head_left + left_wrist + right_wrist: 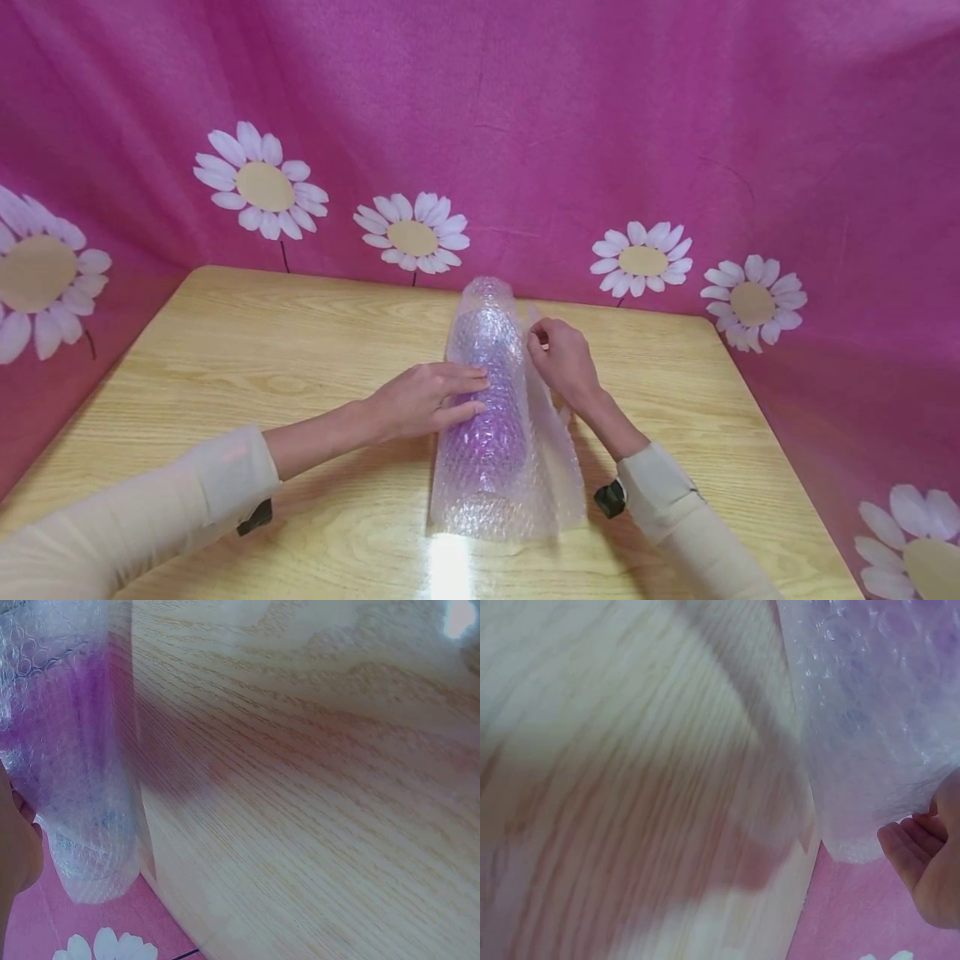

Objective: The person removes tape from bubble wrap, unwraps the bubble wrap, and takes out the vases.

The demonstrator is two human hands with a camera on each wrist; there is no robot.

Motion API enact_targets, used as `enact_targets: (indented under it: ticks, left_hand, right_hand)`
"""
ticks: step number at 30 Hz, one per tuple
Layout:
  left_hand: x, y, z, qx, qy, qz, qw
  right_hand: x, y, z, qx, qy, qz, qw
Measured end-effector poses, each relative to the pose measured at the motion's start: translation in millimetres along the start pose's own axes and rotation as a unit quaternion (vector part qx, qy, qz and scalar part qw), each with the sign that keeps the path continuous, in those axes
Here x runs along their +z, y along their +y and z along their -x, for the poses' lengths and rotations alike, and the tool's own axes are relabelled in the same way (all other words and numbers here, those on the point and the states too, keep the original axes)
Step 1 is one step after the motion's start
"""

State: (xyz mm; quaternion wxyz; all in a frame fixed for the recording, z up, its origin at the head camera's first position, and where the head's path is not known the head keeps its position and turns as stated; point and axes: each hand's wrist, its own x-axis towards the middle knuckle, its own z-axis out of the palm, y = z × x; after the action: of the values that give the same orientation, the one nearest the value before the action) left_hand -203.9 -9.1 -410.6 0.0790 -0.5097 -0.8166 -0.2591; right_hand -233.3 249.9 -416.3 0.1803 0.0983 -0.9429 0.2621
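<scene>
A purple object (487, 446) shows through the clear bubble wrap (487, 329) rolled around it, lying lengthwise on the table. Its exact kind is blurred by the wrap. My left hand (427, 400) rests on top of the roll from the left, fingers extended across it. On the right side, my right hand (566, 358) pinches the loose flap of bubble wrap (870, 772) between thumb and fingers, near the far end. The flap stands partly raised along the roll. In the left wrist view, the left hand (19, 847) is mostly cut off at the edge.
The wood-grain table (300, 333) has rounded far corners. A pink cloth (525, 108) printed with white daisies hangs behind it and along both sides. A small black device (611, 499) sits under the right sleeve cuff, another (255, 517) under the left.
</scene>
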Motion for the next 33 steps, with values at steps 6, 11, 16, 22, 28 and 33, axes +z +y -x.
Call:
enact_targets:
  ticks: [6,11,16,22,28,33]
  left_hand:
    - [-0.3,0.6,-0.3,0.0,0.0,0.003,1.0]
    - [0.2,0.4,-0.3,0.004,0.005,0.001,1.0]
    - [0.3,0.0,-0.2,0.006,0.008,0.0,0.9999]
    - [-0.5,0.2,-0.2,0.003,0.003,0.003,1.0]
    - [-0.7,0.3,0.0,0.003,-0.001,0.002,1.0]
    - [-0.9,0.4,0.3,0.004,-0.002,0.003,1.0]
  right_hand:
    - [-1,8,4.7,-0.003,0.004,0.005,1.0]
    - [-1,15,8.5,-0.002,0.002,0.007,1.0]
    - [-2,19,11.8,0.005,-0.001,0.006,1.0]
    - [-5,23,15.2,0.014,-0.012,0.007,0.9998]
    - [-7,28,18.2,0.026,-0.023,0.006,0.9994]
    - [-10,33,19.5,0.033,-0.035,0.009,0.9988]
